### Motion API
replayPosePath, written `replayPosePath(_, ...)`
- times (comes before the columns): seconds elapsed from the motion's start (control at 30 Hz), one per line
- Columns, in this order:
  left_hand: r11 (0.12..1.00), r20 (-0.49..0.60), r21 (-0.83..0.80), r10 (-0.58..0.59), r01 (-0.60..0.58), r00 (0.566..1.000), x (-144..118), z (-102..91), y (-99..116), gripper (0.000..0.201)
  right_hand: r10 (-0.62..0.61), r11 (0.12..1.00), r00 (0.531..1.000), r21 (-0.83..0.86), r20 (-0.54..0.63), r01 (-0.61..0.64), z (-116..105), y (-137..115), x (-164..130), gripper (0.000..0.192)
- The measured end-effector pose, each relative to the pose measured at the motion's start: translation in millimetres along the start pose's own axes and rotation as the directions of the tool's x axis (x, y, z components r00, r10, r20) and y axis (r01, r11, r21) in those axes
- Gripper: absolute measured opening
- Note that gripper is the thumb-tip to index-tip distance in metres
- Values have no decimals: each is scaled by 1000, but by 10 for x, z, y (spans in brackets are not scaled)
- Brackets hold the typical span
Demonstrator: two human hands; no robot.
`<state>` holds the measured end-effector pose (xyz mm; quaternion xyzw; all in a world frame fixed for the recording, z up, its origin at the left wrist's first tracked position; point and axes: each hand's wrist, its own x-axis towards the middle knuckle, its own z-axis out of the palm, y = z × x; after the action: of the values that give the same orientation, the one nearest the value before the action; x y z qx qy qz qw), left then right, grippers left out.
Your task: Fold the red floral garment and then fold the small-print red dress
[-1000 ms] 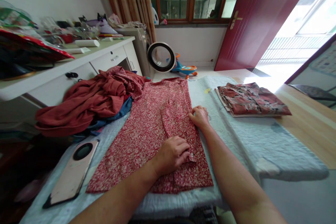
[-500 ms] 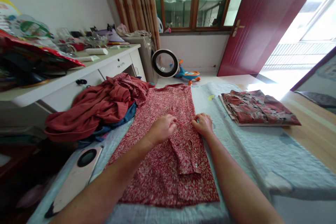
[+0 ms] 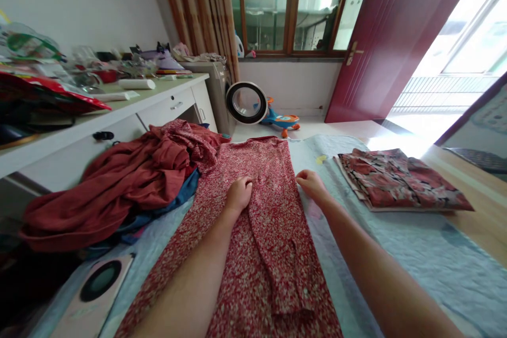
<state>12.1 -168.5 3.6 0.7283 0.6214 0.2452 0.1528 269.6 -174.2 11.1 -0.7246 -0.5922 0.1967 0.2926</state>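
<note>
the red floral garment (image 3: 253, 232) lies flat on the pale blue quilt (image 3: 396, 253). left hand (image 3: 238, 194) presses on it, fingers curled; right hand (image 3: 312, 185) pinches its right edge.

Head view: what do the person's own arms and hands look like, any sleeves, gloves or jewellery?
Both forearms are bare as far as the frame shows, with no sleeve in view. The left hand and right hand wear no gloves. No watch, bracelet or ring is visible. The fingers are bare too.
</note>
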Motion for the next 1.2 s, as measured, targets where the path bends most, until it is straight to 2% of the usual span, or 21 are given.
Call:
replayPosePath(0.1,998,-34,-64,13,-15,999,-1,36,-65,26,-61,997,998,45,-27,63,73,-125,329,20)
replayPosePath(0.2,998,-38,-59,11,-13,999,19,30,-57,24,-77,995,996,62,-51,80,177,-261,653,21)
replayPosePath(0.37,999,-28,-17,-35,35,999,46,-1,18,22,-46,997,995,52,-84,50,365,-406,1109,20)
replayPosePath(0.5,997,-11,-33,-66,66,998,61,-7,27,19,8,999,994,32,-110,-4,505,-479,1346,21)
replayPosePath(0.67,1000,-67,-20,-15,13,998,65,17,3,15,112,994,984,22,-136,-110,598,-549,1553,32)
replayPosePath(0.8,996,-83,-82,24,-31,996,65,37,-4,10,111,992,986,69,-122,-103,630,-540,1683,24)
replayPosePath(0.9,989,-61,-147,-44,34,997,65,30,9,8,65,991,990,128,-122,-49,654,-511,1739,18)
replayPosePath(0.97,985,-52,-154,-91,82,994,64,15,25,13,51,986,990,166,-130,-29,664,-487,1755,16)
replayPosePath(1.07,988,-44,-76,-141,137,989,58,-8,51,27,66,972,985,233,-158,-28,665,-449,1756,21)
replayPosePath(1.2,978,-56,51,-197,200,979,37,-18,71,30,105,946,974,322,-199,-36,650,-415,1730,30)
